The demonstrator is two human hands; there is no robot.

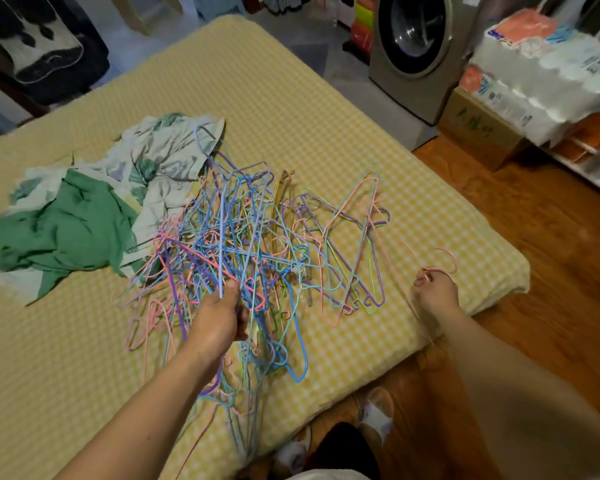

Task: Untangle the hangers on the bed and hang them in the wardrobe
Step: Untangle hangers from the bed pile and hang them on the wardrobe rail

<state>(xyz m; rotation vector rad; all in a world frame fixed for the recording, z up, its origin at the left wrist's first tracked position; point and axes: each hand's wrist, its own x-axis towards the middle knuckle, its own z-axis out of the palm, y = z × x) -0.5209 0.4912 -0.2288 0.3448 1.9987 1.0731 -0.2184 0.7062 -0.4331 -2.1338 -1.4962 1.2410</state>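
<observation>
A tangled heap of thin wire hangers (243, 244) in blue, pink, purple and green lies in the middle of the bed (326, 98), which has a yellow checked cover. My left hand (219, 317) grips a bundle of hangers at the heap's near side and holds them partly lifted. My right hand (433, 292) is closed on a single pink hanger (440, 263) near the bed's right edge, apart from the heap. Its hook sticks up above my fingers. No wardrobe rail is clearly in view.
Crumpled green and leaf-print cloth (84, 220) lies left of the heap. A washing machine (416, 39) stands beyond the bed's far right corner. Cardboard boxes and packs of paper rolls (541, 84) fill the right side. Wooden floor (551, 244) runs along the bed's right edge.
</observation>
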